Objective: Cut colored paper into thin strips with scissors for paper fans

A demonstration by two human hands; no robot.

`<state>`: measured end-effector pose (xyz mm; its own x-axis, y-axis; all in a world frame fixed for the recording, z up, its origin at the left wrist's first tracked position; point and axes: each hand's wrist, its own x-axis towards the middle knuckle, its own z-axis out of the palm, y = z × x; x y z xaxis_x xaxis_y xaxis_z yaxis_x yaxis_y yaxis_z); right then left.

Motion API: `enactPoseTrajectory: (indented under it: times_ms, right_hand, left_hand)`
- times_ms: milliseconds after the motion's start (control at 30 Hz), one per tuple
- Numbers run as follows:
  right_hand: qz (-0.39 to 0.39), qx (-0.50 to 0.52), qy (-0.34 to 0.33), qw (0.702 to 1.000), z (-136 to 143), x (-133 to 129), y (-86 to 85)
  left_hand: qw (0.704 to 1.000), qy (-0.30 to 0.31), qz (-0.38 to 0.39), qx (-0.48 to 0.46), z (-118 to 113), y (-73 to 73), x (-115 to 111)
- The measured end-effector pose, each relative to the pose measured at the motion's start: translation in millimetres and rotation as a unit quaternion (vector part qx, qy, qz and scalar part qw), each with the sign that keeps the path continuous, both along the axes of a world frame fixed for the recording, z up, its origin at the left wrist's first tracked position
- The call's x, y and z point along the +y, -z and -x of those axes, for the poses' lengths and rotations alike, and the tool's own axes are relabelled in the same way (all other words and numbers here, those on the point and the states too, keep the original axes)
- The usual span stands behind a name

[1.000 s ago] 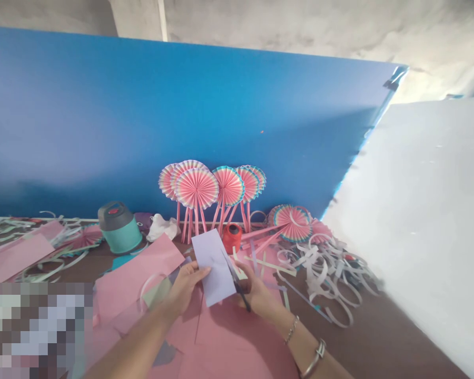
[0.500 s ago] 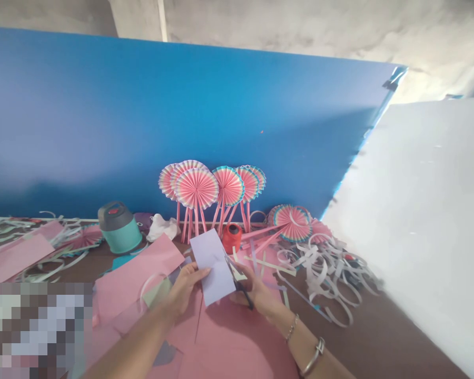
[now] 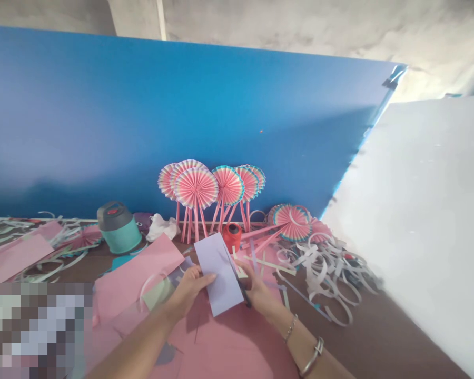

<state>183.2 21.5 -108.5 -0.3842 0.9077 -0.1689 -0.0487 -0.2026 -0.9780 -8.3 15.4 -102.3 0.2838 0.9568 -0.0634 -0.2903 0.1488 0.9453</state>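
Observation:
A pale lavender sheet of paper [image 3: 221, 279] is pinched at its left edge by my left hand [image 3: 189, 292], thumb on top. My right hand [image 3: 258, 289] is closed round the dark handles of a pair of scissors [image 3: 244, 292]. The scissors lie along the sheet's right edge, their blades pointing up and away and partly hidden by the paper. Pink paper [image 3: 229, 342] spreads beneath both hands.
Pink folded-paper fans [image 3: 196, 188] stand against the blue board [image 3: 221, 105]. Behind the sheet is a red round object [image 3: 232, 237]. A teal-and-grey container [image 3: 120, 229] stands left; curled white strips [image 3: 324, 268] are heaped right.
The lavender sheet has shifted slightly right and toward me, with my left hand following. The scissors have moved slightly and their blades show less than before.

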Motion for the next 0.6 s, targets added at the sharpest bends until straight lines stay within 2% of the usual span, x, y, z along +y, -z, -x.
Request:
enactPoseTrajectory:
  times_ms: [600]
  right_hand:
    - [-0.004, 0.008, 0.002, 1.000, 1.7, -1.4, -3.0]
  left_hand:
    - [1.000, -0.002, 0.005, 0.005, 0.0, -1.7, -0.4]
